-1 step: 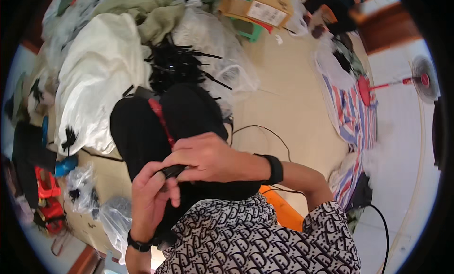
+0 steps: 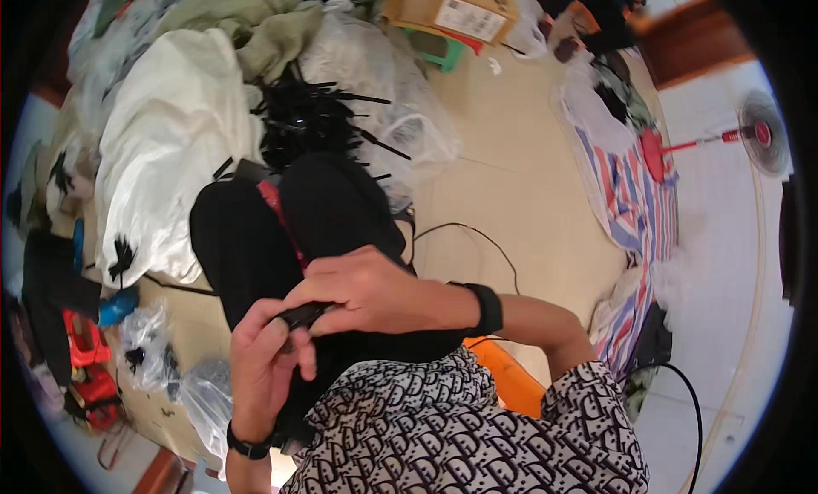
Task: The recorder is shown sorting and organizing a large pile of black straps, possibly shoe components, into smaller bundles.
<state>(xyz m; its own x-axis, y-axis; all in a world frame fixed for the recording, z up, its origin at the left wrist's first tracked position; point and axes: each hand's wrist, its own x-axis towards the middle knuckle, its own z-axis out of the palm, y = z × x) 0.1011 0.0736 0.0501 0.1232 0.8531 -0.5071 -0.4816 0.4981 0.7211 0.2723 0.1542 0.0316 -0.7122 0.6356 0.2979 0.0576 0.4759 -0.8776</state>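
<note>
1. Pinch by left hand [image 2: 262, 347], closed on small, narrow, glossy black piece [image 2: 304, 315], material unclear.
2. Similar grip by right hand [image 2: 365, 289], curled closed at the piece's right end.
3. Held above black-trousered lap [image 2: 332, 208], near its waist-side edge.

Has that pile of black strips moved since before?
No, not visibly: the black strips keep their place against the cardboard box; only the view shifted.

Left hand [image 2: 261, 345], right hand [image 2: 362, 291] close together, fingers [image 2: 313, 291] pinched, right elbow [image 2: 573, 347] bent outward
</note>
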